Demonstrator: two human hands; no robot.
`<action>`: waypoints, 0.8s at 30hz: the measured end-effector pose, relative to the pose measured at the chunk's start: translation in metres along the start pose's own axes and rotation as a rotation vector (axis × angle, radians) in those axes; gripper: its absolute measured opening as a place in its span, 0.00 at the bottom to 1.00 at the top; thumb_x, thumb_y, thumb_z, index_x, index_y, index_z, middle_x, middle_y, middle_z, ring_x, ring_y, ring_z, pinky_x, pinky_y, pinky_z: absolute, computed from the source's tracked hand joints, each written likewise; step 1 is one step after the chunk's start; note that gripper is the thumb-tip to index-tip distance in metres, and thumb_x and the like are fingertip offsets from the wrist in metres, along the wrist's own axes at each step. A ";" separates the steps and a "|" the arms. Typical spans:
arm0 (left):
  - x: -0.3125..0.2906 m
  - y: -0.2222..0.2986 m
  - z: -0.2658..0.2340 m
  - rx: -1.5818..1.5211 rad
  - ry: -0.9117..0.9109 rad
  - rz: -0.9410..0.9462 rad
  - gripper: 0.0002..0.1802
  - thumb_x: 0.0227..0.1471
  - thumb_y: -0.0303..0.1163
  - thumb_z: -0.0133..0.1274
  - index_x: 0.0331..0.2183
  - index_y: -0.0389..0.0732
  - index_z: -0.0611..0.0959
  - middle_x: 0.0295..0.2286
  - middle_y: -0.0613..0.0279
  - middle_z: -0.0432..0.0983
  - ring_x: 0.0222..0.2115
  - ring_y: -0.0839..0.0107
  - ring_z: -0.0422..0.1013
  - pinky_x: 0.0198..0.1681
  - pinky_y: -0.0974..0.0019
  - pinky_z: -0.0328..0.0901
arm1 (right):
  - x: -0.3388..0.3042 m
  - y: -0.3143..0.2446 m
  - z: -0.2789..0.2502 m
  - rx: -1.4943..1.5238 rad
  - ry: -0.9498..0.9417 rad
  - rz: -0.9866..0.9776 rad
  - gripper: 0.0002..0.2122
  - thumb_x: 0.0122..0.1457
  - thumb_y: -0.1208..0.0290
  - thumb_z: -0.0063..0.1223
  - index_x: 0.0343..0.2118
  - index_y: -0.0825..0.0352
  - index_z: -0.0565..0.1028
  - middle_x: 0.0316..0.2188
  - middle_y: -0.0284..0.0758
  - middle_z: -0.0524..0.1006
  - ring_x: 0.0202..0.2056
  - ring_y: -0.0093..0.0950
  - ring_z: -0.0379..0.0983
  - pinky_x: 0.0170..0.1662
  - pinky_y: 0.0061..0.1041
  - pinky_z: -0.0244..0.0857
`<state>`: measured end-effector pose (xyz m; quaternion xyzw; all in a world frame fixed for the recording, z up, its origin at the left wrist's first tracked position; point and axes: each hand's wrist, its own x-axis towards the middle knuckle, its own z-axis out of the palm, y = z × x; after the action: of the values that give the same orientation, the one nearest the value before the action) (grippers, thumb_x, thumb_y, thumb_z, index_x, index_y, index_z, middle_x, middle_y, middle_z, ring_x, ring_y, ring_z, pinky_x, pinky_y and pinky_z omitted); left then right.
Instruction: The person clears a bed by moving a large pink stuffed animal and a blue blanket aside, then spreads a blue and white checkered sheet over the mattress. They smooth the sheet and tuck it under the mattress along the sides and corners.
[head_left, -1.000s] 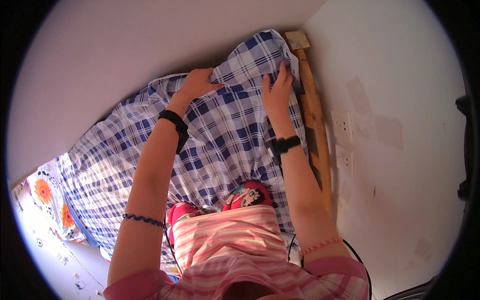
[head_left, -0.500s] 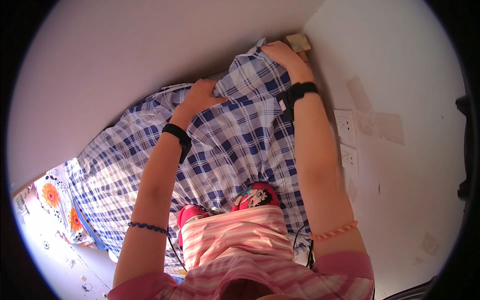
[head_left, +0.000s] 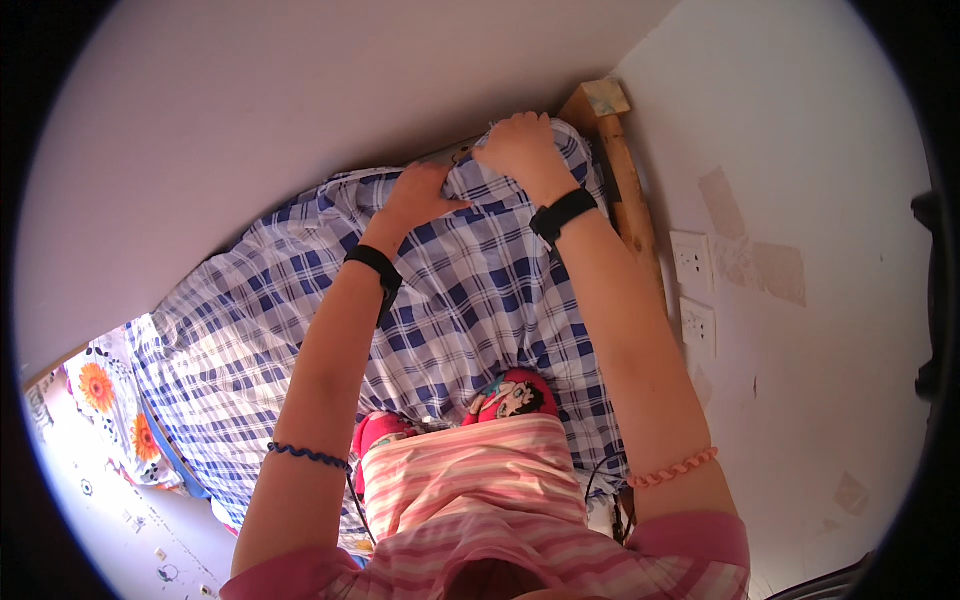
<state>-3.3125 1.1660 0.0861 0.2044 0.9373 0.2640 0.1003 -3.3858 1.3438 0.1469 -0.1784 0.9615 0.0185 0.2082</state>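
A blue-and-white plaid bed sheet (head_left: 470,290) covers the mattress beneath me, creased in many places. My right hand (head_left: 525,150) is at the far corner, its fingers curled over the sheet's edge and gripping the cloth. Just left of it, my left hand (head_left: 418,195) rests on the sheet by the far edge, thumb stretched out to the right and fingers apart from it. Its fingertips are partly hidden at the edge. Between the hands, a strip of greyish surface with a dark pattern (head_left: 461,154) shows under the cloth.
A wall (head_left: 300,110) runs along the bed's far side, and another wall (head_left: 800,180) with two sockets (head_left: 691,260) stands on the right. A wooden bedpost (head_left: 606,98) rises at the corner. Orange-flowered cloth (head_left: 97,387) lies at the far left.
My right hand has moved left and nearer, bringing the sheet's corner with it and uncovering more of the wooden bedpost. My left hand has shifted slightly right.
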 end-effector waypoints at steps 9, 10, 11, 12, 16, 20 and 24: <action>0.008 0.005 0.004 0.051 -0.055 -0.043 0.29 0.36 0.51 0.62 0.28 0.33 0.79 0.26 0.46 0.75 0.32 0.48 0.70 0.39 0.55 0.63 | 0.044 0.016 0.032 -0.118 0.203 -0.076 0.09 0.53 0.71 0.46 0.29 0.62 0.80 0.35 0.38 0.79 0.38 0.40 0.75 0.41 0.38 0.67; 0.009 0.006 0.004 0.091 -0.042 -0.023 0.29 0.36 0.52 0.61 0.27 0.33 0.78 0.26 0.47 0.75 0.33 0.49 0.70 0.39 0.55 0.63 | 0.047 0.017 0.037 -0.049 0.248 -0.029 0.09 0.54 0.71 0.45 0.29 0.63 0.80 0.34 0.38 0.79 0.36 0.39 0.75 0.39 0.37 0.68; 0.010 0.006 0.005 0.087 -0.055 -0.031 0.30 0.36 0.54 0.61 0.27 0.33 0.78 0.26 0.47 0.75 0.33 0.49 0.70 0.39 0.55 0.63 | 0.048 0.017 0.042 0.021 0.314 0.014 0.09 0.54 0.71 0.45 0.28 0.64 0.80 0.33 0.39 0.79 0.34 0.39 0.76 0.37 0.37 0.69; 0.010 0.007 0.006 0.084 -0.072 -0.040 0.31 0.37 0.55 0.60 0.27 0.32 0.78 0.26 0.47 0.75 0.33 0.50 0.70 0.40 0.56 0.62 | 0.048 0.019 0.046 0.093 0.371 0.056 0.09 0.55 0.72 0.45 0.28 0.65 0.80 0.31 0.40 0.79 0.32 0.39 0.76 0.36 0.36 0.70; 0.013 0.004 0.010 0.070 -0.012 0.003 0.33 0.37 0.59 0.59 0.26 0.33 0.78 0.25 0.47 0.74 0.33 0.50 0.71 0.39 0.56 0.63 | 0.045 0.032 0.058 0.205 0.309 0.273 0.09 0.55 0.71 0.48 0.28 0.69 0.78 0.29 0.46 0.78 0.32 0.44 0.76 0.37 0.38 0.70; 0.019 -0.002 0.017 0.056 -0.005 -0.076 0.36 0.36 0.62 0.58 0.27 0.32 0.78 0.23 0.49 0.75 0.31 0.50 0.71 0.37 0.55 0.64 | 0.050 0.046 0.061 0.320 0.379 0.127 0.12 0.56 0.66 0.47 0.26 0.70 0.78 0.28 0.46 0.78 0.32 0.44 0.75 0.37 0.38 0.70; 0.021 -0.007 0.026 0.015 0.041 -0.115 0.38 0.36 0.65 0.56 0.26 0.33 0.79 0.20 0.50 0.75 0.28 0.53 0.73 0.36 0.57 0.66 | 0.049 0.052 0.050 0.551 0.384 0.146 0.11 0.54 0.67 0.50 0.28 0.71 0.77 0.33 0.44 0.76 0.40 0.44 0.72 0.43 0.39 0.67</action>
<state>-3.3259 1.1814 0.0591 0.1455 0.9513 0.2547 0.0947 -3.4260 1.3819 0.0798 -0.0465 0.9623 -0.2608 0.0617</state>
